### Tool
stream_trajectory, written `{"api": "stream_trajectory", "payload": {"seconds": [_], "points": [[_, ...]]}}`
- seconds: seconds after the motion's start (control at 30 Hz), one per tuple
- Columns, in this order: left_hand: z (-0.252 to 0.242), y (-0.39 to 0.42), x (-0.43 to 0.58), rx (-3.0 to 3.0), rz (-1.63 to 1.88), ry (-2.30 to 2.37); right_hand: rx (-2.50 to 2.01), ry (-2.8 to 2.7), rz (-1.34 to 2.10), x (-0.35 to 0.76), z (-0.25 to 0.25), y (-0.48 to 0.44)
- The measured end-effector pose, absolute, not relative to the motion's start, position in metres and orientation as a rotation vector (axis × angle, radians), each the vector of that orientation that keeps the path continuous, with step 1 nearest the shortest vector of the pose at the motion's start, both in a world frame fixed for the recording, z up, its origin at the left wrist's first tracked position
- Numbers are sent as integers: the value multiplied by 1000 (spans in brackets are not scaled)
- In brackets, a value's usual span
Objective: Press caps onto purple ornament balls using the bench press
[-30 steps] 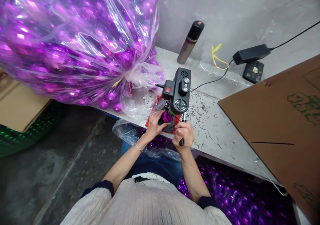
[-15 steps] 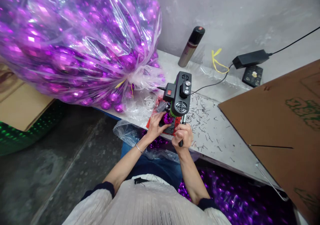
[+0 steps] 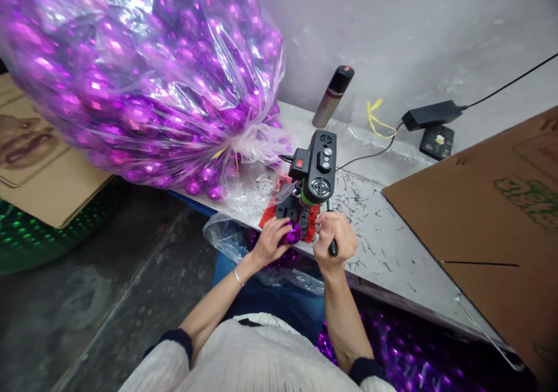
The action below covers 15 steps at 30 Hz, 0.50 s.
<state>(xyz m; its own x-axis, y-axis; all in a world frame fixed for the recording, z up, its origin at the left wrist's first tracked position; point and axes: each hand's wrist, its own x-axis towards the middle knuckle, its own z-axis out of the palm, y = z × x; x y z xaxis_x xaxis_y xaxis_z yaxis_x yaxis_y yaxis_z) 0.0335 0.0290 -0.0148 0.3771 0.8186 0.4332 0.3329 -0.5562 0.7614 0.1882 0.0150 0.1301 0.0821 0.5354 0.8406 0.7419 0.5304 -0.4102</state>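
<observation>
Between its fingertips, my left hand (image 3: 271,241) holds a shiny purple ball (image 3: 293,233), at the front of a dark base plate (image 3: 283,210) with red edging. My right hand (image 3: 335,238) is wrapped round the black-ended lever (image 3: 333,248) of a small press. The black head of the press (image 3: 320,168), with two round vents, knobs and a red switch, stands over the base, beyond both hands. Its lower part is partly hidden under the head.
A large clear bag of purple balls (image 3: 143,101) fills the upper left. A spray can (image 3: 333,96), yellow tie (image 3: 378,118) and black power adapter (image 3: 431,114) lie behind. Small dark pins (image 3: 361,206) litter the table's right side, beside a cardboard box (image 3: 488,206).
My left hand has drawn the purple ball from under the press head towards me. My right hand and the lever have shifted slightly right.
</observation>
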Motion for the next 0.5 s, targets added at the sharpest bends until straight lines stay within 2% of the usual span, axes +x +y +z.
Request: {"api": "stream_trajectory", "payload": {"seconds": [0.13,0.27,0.33,0.4,0.5], "points": [[-29,0,13,2268,1100,915,-1101,-1595,-232,187,123,14],[-9,44,13,2351,1175,1096,-1099,-1587,-262,186,117,15],[12,91,19,2271,1043,1487,-1089,-1581,-258,185,117,15],[33,141,26,2122,745,1826,-1079,-1576,-251,185,117,15],[55,196,35,2028,531,1871,-1074,-1571,-254,184,118,15]]}}
